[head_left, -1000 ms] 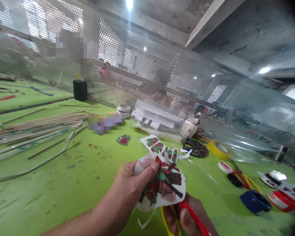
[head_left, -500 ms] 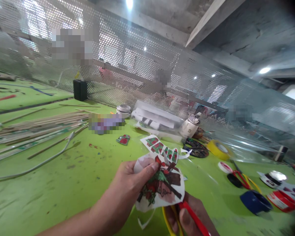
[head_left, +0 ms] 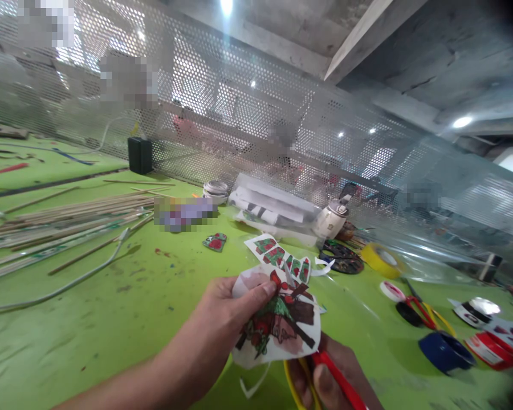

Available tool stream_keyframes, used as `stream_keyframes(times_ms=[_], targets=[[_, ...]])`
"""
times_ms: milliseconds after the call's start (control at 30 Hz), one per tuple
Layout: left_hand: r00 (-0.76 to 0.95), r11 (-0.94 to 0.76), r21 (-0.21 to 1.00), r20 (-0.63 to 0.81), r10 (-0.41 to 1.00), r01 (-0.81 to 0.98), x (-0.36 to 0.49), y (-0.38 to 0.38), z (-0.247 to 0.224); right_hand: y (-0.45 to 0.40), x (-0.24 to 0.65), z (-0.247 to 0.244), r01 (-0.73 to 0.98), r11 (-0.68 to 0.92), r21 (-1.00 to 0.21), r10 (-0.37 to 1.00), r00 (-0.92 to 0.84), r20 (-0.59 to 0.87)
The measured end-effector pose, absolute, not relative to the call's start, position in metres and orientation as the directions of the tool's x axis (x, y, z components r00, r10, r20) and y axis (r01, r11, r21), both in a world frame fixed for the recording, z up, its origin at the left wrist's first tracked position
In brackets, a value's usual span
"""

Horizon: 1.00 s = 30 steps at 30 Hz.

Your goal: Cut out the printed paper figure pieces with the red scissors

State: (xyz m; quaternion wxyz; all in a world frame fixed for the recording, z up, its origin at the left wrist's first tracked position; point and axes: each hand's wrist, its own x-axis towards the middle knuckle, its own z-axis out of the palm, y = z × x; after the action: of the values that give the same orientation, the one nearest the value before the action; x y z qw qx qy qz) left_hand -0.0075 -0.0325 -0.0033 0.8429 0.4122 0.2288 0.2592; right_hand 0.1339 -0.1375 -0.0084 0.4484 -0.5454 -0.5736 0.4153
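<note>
Left hand (head_left: 228, 313): pinches paper (head_left: 284, 322), thumb on top
Right hand (head_left: 349, 361): holds scissors (head_left: 340, 380) by handles; blade gap hidden, can't tell
Paper: raised over table (head_left: 111, 330)
Cutting: probably best to feed paper into blades, thumb clear, painted edges spared

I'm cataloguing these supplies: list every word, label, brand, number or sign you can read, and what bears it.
No text is legible.
Pale lidded cup: emblem too small to read.
Red tape roll: label marks too blurred.
Green table, lower right: faint marks, possibly lettering, unreadable.
Held paper: painted picture, no lettering visible.
</note>
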Motion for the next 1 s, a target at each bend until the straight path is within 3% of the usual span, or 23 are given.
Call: stream_keyframes(times_ms=[533, 1000], targets=[[0.762, 0.543, 0.818, -0.226, 0.607, -0.19, -0.011, -0.024, 0.004, -0.14, 0.149, -0.029, 0.344, 0.047, -0.938, 0.999, 0.001, 0.051], [0.75, 0.476, 0.855, -0.175, 0.638, -0.206, -0.012, -0.024, 0.008, -0.142, 0.149, -0.028, 0.319, 0.04, -0.947, 0.999, -0.03, 0.032]])
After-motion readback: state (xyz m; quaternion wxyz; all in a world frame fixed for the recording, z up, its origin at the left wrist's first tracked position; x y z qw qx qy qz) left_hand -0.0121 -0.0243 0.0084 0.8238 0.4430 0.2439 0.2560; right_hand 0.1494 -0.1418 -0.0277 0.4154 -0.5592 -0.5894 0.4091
